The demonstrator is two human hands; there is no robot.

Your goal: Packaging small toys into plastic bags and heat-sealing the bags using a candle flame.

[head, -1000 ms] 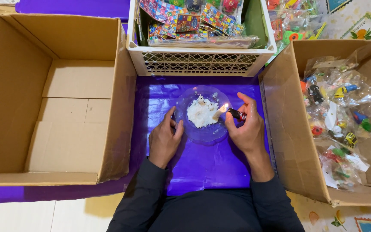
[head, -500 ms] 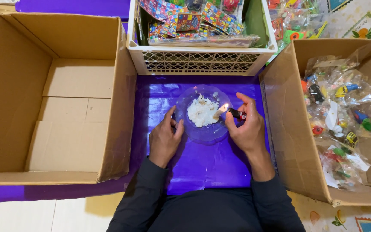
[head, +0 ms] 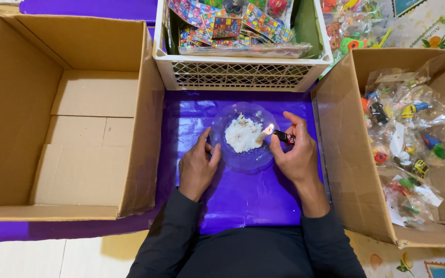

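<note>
clear plastic plate (head: pixel 243 162) of white crumbs (head: pixel 242 136) between hands; left hand (head: pixel 198 166) released, touching rim; right hand (head: pixel 297 152) pinching lit lighter (head: pixel 283 136).

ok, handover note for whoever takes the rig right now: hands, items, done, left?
Left hand: open, fingertips on the rim of the clear plate.
Right hand: shut on a lit lighter, flame at the plate's right edge.
Plate sits on the purple sheet; a white crumbly heap lies on it.
Done: lighter lit.
Left: heap shows no flame of its own.
</note>
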